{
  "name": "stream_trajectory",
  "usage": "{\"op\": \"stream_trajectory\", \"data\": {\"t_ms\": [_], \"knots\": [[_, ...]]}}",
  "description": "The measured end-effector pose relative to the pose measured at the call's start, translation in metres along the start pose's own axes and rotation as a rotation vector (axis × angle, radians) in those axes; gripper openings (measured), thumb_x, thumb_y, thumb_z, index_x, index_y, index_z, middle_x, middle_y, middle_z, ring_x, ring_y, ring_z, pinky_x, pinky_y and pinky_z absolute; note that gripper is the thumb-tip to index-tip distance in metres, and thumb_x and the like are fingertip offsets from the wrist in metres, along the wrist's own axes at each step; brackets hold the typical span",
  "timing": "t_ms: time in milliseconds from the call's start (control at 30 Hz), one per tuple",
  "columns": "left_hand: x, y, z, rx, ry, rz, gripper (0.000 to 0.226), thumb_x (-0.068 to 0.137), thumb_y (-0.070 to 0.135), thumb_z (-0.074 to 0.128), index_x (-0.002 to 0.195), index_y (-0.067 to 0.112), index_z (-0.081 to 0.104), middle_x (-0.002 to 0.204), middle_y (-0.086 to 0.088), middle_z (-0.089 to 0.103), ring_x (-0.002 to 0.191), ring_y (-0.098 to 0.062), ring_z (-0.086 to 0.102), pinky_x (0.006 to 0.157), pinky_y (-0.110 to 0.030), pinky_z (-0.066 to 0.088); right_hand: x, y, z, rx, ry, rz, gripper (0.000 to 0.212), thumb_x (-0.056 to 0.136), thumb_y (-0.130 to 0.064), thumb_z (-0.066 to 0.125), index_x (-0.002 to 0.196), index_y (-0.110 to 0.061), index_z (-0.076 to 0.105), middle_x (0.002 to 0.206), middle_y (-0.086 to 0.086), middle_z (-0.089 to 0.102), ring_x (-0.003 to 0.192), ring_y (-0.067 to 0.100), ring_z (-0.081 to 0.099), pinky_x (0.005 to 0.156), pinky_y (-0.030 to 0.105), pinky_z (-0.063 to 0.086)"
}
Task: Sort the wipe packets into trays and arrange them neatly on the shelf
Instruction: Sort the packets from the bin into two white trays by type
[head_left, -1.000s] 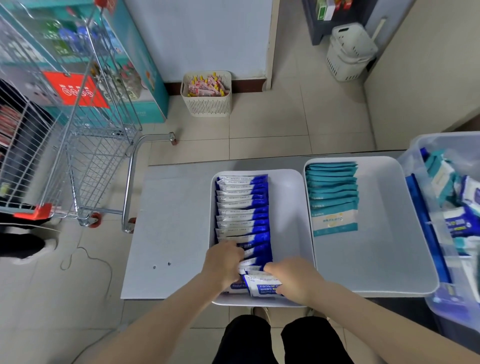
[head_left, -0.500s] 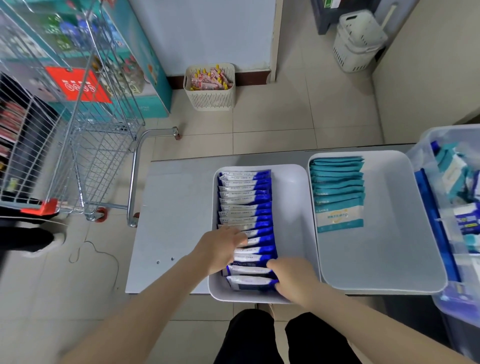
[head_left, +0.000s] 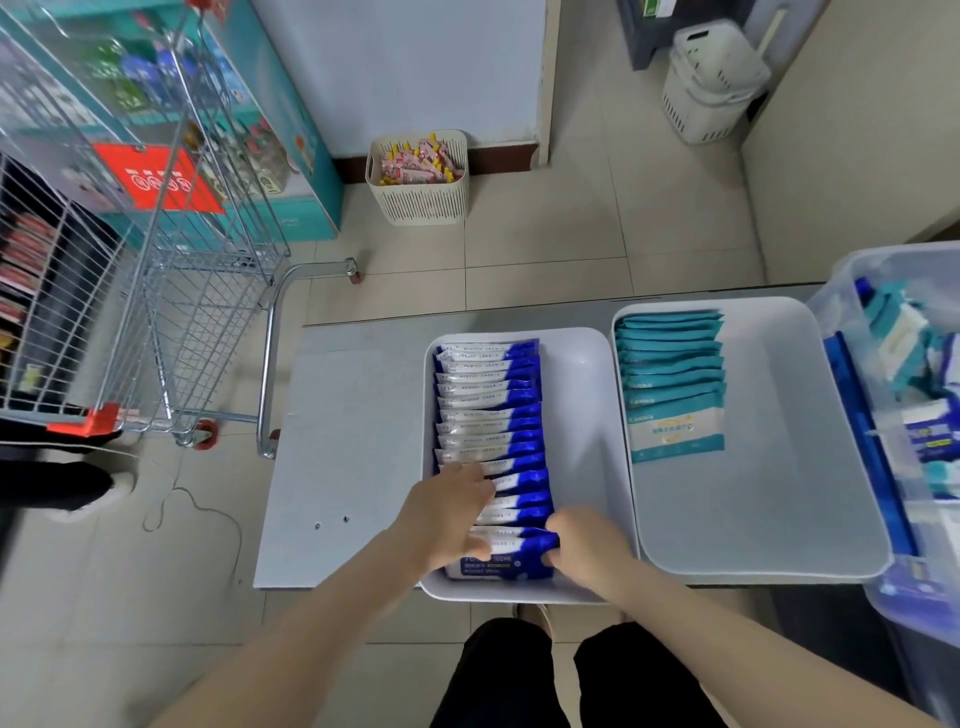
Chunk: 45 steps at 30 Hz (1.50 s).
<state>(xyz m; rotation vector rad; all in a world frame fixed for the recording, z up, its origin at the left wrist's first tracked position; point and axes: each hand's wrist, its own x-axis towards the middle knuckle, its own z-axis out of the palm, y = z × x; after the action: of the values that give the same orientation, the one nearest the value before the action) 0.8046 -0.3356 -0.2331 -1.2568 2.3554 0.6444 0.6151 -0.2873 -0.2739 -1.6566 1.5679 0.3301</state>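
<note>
Blue packets (head_left: 511, 512) tidied between left grip (head_left: 447, 512), right grip (head_left: 587, 551).

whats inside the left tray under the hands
One row of blue and white wipe packets runs along the left side of the tray; its right side is bare. The left hand and right hand cover parts of the nearest packets.
</note>
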Motion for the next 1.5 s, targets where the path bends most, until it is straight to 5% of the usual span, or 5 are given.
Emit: {"op": "stream_trajectory", "data": {"t_ms": [267, 567, 900, 1267, 1500], "knots": [[0.008, 0.016, -0.018, 0.182, -0.151, 0.042, 0.049, 0.083, 0.038, 0.069, 0.123, 0.015, 0.052, 0.124, -0.001, 0.052, 0.115, -0.024, 0.05, 0.089, -0.039, 0.049, -0.014, -0.002, -0.025, -0.055, 0.123, -0.078, 0.019, 0.091, -0.013, 0.045, 0.096, -0.014, 0.063, 0.099, 0.004, 0.065, 0.092, 0.024, 0.061, 0.07, 0.029, 0.044], [0.048, 0.076, -0.096, -0.105, 0.27, -0.046, 0.026, 0.094, 0.039, 0.05, 0.119, 0.032, 0.057, 0.119, 0.011, 0.058, 0.112, -0.012, 0.054, 0.087, -0.027, 0.044, -0.078, 0.038, -0.124, 0.11, 0.554, -0.022, 0.031, 0.093, -0.021, 0.048, 0.122, -0.024, 0.058, 0.124, -0.004, 0.059, 0.111, 0.018, 0.054, 0.09, 0.03, 0.045], [0.114, 0.224, -0.137, -0.055, 0.294, 0.187, 0.033, 0.094, 0.039, 0.049, 0.126, 0.031, 0.052, 0.127, 0.01, 0.053, 0.119, -0.014, 0.047, 0.095, -0.032, 0.043, -0.148, 0.168, -0.158, 0.18, 0.713, 0.169, 0.041, 0.094, -0.024, 0.05, 0.134, -0.031, 0.048, 0.136, -0.011, 0.052, 0.127, 0.011, 0.045, 0.103, 0.024, 0.034], [0.16, 0.339, -0.135, -0.097, 0.203, 0.311, 0.029, 0.094, 0.037, 0.05, 0.121, 0.03, 0.057, 0.121, 0.008, 0.056, 0.113, -0.014, 0.051, 0.084, -0.03, 0.046, -0.178, 0.345, -0.144, 0.206, 0.486, 0.525, 0.053, 0.087, -0.003, 0.043, 0.129, -0.035, 0.05, 0.134, -0.009, 0.052, 0.121, 0.014, 0.05, 0.093, 0.028, 0.046], [0.176, 0.38, -0.119, -0.205, 0.112, 0.268, 0.029, 0.092, 0.037, 0.054, 0.12, 0.031, 0.057, 0.124, 0.009, 0.055, 0.109, -0.011, 0.054, 0.083, -0.025, 0.042, -0.165, 0.401, -0.131, 0.003, 0.323, 0.302, 0.029, 0.084, -0.017, 0.061, 0.113, -0.025, 0.061, 0.113, -0.004, 0.054, 0.108, 0.017, 0.047, 0.084, 0.033, 0.044]]}}
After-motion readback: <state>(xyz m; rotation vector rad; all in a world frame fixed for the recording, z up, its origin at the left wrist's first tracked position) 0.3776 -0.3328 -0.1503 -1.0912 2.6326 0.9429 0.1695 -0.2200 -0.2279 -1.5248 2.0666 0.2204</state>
